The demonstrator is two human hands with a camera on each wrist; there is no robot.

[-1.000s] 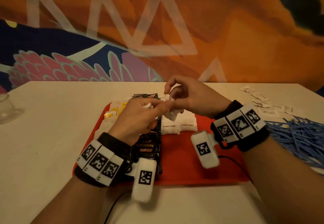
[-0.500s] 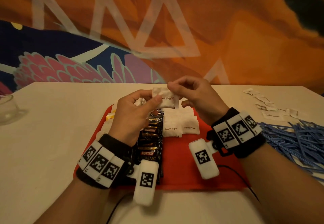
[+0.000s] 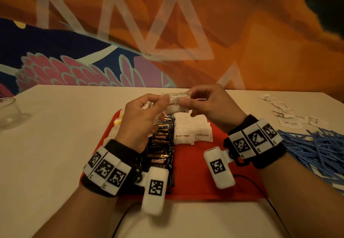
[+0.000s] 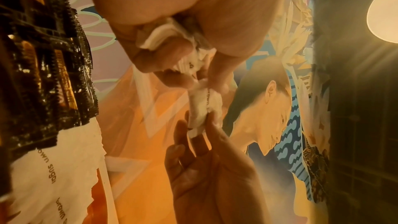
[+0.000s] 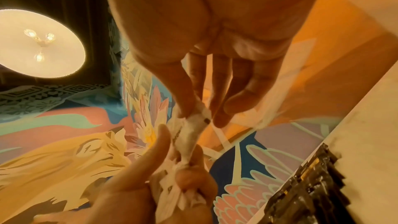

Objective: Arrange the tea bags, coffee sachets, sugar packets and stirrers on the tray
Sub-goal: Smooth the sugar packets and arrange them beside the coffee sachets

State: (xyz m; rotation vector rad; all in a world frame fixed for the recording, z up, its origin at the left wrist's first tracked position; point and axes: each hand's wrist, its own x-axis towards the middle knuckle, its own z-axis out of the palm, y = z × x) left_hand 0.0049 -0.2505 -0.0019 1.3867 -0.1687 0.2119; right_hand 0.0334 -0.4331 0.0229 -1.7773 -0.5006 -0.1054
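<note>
Both hands up over the tray (image 3: 195, 167): my left hand (image 3: 143, 118) pinches one end of a brown sugar packet (image 3: 176, 102) w/ more packets bunched in the palm, my right hand (image 3: 210, 107) pinches the other end btwn thumb and forefinger, other fingers loose. Below on the red tray: coffee sachets (image 3: 162, 150) in a row, sugar packets (image 3: 193, 131) just right of them. Blue stirrers (image 3: 312, 148) piled on the bench (image 3: 55, 144) to the right, loose packets (image 3: 290, 116) beyond.
</note>
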